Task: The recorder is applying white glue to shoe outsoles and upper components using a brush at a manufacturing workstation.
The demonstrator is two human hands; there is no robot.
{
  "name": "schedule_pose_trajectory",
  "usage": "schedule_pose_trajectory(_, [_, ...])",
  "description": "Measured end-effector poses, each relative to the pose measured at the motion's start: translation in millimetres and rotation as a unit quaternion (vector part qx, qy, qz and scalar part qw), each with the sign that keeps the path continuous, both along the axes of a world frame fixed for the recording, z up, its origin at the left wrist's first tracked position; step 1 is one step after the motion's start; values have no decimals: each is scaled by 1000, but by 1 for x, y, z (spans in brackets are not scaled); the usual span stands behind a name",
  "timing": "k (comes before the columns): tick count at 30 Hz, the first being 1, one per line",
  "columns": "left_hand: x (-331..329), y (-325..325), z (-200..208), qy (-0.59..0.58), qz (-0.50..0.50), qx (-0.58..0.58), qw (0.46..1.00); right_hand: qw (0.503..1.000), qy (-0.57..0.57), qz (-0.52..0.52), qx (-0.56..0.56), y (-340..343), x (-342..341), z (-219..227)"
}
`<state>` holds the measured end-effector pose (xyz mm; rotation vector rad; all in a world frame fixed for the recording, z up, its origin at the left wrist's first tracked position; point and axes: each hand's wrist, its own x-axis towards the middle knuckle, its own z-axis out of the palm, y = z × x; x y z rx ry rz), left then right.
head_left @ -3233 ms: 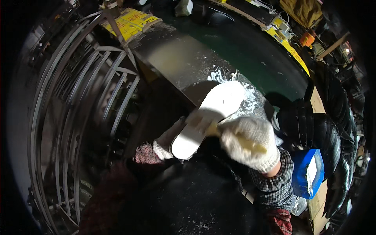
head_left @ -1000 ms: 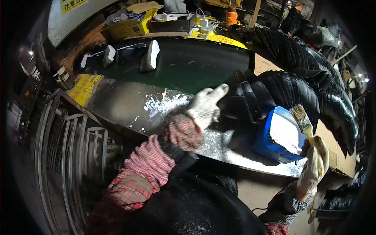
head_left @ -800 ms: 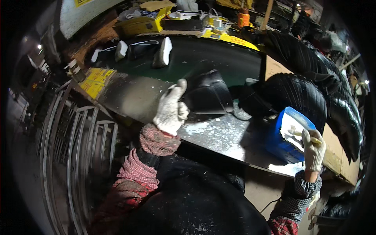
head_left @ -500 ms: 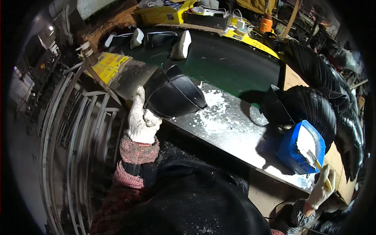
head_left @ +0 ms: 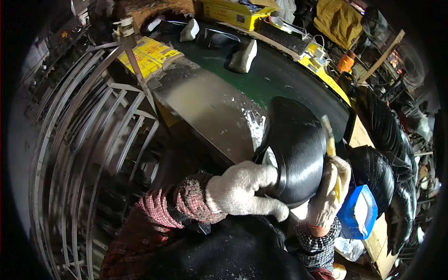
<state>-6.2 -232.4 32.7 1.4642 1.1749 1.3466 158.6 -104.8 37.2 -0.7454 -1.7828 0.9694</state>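
Observation:
A black, curved leather-like piece (head_left: 298, 144), resembling a shoe upper, is held up over the bench's near edge. My gloved left hand (head_left: 247, 186) grips its lower left edge, thumb below and fingers above. At the piece's right side my gloved right hand (head_left: 329, 193) is closed around a brush (head_left: 330, 144) with a yellow handle, bristles pointing up. Whether that hand also touches the piece, I cannot tell. Close to its right stands a blue container (head_left: 347, 219) with white paste inside. White smears (head_left: 255, 128) mark the metal sheet (head_left: 205, 102) behind the piece.
Similar black pieces (head_left: 373, 170) are stacked along the right. Several black pieces with white linings, one of them upright (head_left: 243, 56), lie at the back of the dark green bench surface (head_left: 270, 77). A metal rack (head_left: 100, 154) fills the left. Yellow boxes (head_left: 228, 14) stand behind.
My left hand has brought the black piece rightward, and its smooth curved face now shows. My right hand has lifted the brush out of the blue container and moved left beside the piece. The view has shifted.

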Motion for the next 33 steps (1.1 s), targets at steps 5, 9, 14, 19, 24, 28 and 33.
schedule_pose_trajectory(5, [-36, -15, 16, 163, 111, 92, 976, 985, 21, -139, 103, 12, 2, 7])
schedule_pose_trajectory(9, [-118, -30, 31, 12, 303, -71, 950, 943, 37, -281, 173, 48, 38, 6])
schedule_pose_trajectory(14, [-243, -7, -24, 637, 245, -203, 702, 966, 45, -214, 135, 39, 47, -5])
schedule_pose_trajectory(19, [-200, 0, -23, 589, 479, -103, 642, 971, 58, -201, 116, 30, 59, -10])
schedule_pose_trajectory(24, [-3, 33, -102, -297, -131, 193, 926, 989, 37, -26, 138, 3, 42, -6])
schedule_pose_trajectory(28, [35, 45, -111, -166, 73, 15, 983, 936, -69, 203, 277, -6, 26, 20])
schedule_pose_trajectory(33, [-18, 24, -119, -137, 209, -99, 963, 997, 62, 4, 43, 13, 77, -6])
